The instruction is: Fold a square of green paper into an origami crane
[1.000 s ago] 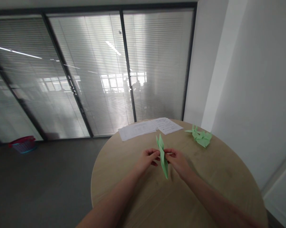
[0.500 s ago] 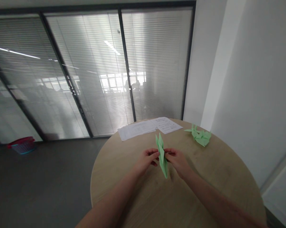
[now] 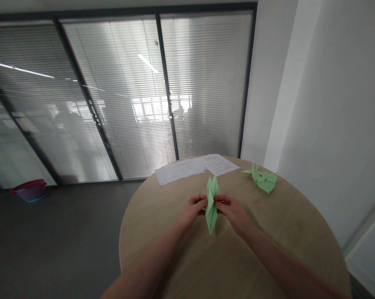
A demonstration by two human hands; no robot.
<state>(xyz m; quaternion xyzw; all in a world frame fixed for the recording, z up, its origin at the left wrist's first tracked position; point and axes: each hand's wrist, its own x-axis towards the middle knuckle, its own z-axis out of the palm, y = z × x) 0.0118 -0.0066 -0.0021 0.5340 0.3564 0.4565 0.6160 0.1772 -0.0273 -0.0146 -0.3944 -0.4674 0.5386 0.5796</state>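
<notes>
A long, narrow piece of folded light green paper [image 3: 211, 207] is held just above the round wooden table [image 3: 268, 241], pointed at both ends. My left hand [image 3: 193, 209] pinches its middle from the left. From the right, my right hand [image 3: 232, 211] pinches the same spot, so both hands are closed on the paper. The lower tip hangs close to the tabletop.
Several finished green folded paper figures [image 3: 262, 178] lie at the table's far right, near the white wall. White printed sheets [image 3: 195, 167] rest at the far edge. Glass partitions with blinds stand behind, and a red and blue basket [image 3: 30, 189] sits on the grey floor at left.
The green paper has turned in my fingers: its lower tip swung left and it now stands nearly vertical. Both hands stay in the same place.
</notes>
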